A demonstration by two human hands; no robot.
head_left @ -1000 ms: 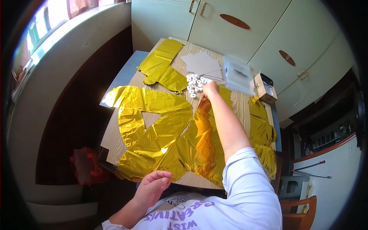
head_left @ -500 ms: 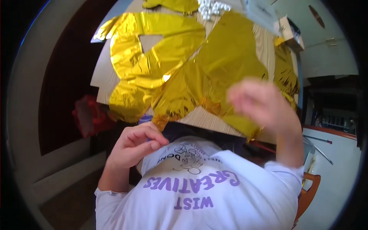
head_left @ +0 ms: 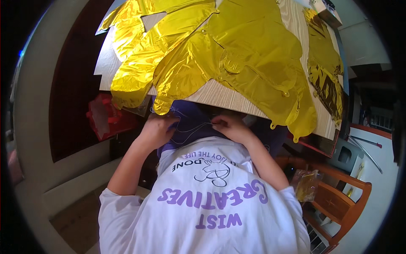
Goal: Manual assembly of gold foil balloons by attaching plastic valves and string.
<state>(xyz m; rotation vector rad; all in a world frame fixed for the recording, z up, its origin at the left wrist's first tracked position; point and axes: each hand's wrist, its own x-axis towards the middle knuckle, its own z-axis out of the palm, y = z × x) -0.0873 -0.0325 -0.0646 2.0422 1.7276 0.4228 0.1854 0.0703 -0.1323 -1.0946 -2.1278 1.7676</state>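
Over my lap I hold a thin pale string (head_left: pixel 192 128) with both hands. My right hand (head_left: pixel 232 128) pinches one stretch of it between thumb and fingertips. My left hand (head_left: pixel 155 132) is closed, with string running to it and a loose tangle just beyond; its fingertips are partly hidden. Flat gold foil balloons (head_left: pixel 258 51) spread across the wood-grain table (head_left: pixel 230 96). One rounded foil tab (head_left: pixel 163 105) hangs over the near edge, right above my left hand.
Another crumpled gold foil piece (head_left: pixel 323 63) lies along the table's right side, below a small box (head_left: pixel 327 15). A red bag (head_left: pixel 103 116) is at the left. To my right stands a wooden chair (head_left: pixel 338 203) with a clear packet (head_left: pixel 307 186) by it.
My right hand has come down from above the foil to my lap and now pinches the string. My left hand has moved slightly forward. The view has shifted toward the near table edge.
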